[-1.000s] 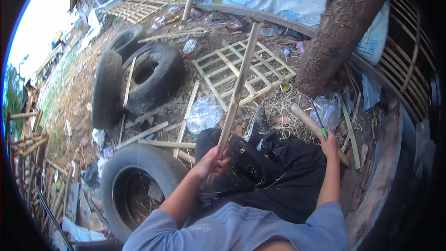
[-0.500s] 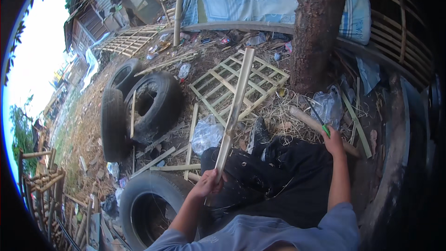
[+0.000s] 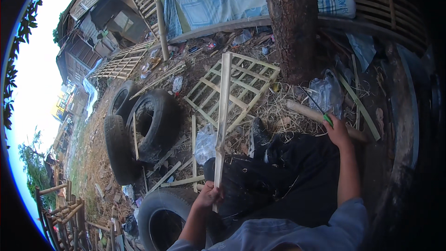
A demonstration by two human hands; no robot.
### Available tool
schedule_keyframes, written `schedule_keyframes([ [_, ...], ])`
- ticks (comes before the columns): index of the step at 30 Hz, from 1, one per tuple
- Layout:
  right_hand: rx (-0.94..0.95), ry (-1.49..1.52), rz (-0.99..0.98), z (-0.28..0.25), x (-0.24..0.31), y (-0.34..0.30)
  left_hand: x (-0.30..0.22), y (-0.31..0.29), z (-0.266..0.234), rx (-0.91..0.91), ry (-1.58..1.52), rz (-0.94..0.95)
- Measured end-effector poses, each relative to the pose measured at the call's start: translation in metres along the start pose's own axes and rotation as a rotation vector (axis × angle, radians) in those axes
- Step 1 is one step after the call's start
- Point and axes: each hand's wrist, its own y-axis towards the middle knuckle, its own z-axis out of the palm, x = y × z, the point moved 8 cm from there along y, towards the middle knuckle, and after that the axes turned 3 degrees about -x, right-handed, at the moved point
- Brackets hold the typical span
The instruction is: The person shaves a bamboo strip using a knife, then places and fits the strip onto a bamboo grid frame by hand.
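Note:
My left hand (image 3: pixel 208 196) is closed round the lower end of a long split bamboo strip (image 3: pixel 222 107). The strip stands nearly upright in the view, its pale hollow side showing and a node partway along it. In my right hand (image 3: pixel 338 133) is a knife (image 3: pixel 328 120) with a green handle, its thin dark blade slanting up and to the left. That hand is just over a thick round pole (image 3: pixel 304 110) lying by my knee; whether they touch I cannot tell. Beyond the strip, a bamboo lattice panel (image 3: pixel 254 89) lies on the ground.
Worn tyres (image 3: pixel 160 125) are stacked to the left, with another tyre (image 3: pixel 158 204) close by my left arm. A tree trunk (image 3: pixel 293 32) rises ahead. Clear plastic bags (image 3: pixel 205 145), bamboo offcuts (image 3: pixel 364 104) and shavings litter the ground. Blue patterned sheeting (image 3: pixel 216 0) hangs behind.
The bamboo strip has swung left at its top and stands more upright. My left hand is slightly lower. The knife stays in my right hand, and the whole view has shifted a little.

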Motion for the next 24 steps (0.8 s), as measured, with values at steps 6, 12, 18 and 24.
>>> schedule_keyframes([
  [6,0.016,0.004,0.003,0.002,-0.002,0.002,-0.004,0.005,0.003,-0.045,-0.049,-0.031],
  [12,0.029,0.005,0.029,0.009,-0.012,0.006,0.007,0.000,-0.014,-0.097,0.086,-0.043],
  [18,0.022,0.442,0.198,0.016,-0.017,-0.007,0.018,-0.014,-0.025,-0.334,0.430,-0.218],
  [24,0.325,0.773,0.259,0.074,0.063,-0.043,0.046,-0.038,-0.038,-0.497,1.058,-0.303],
])
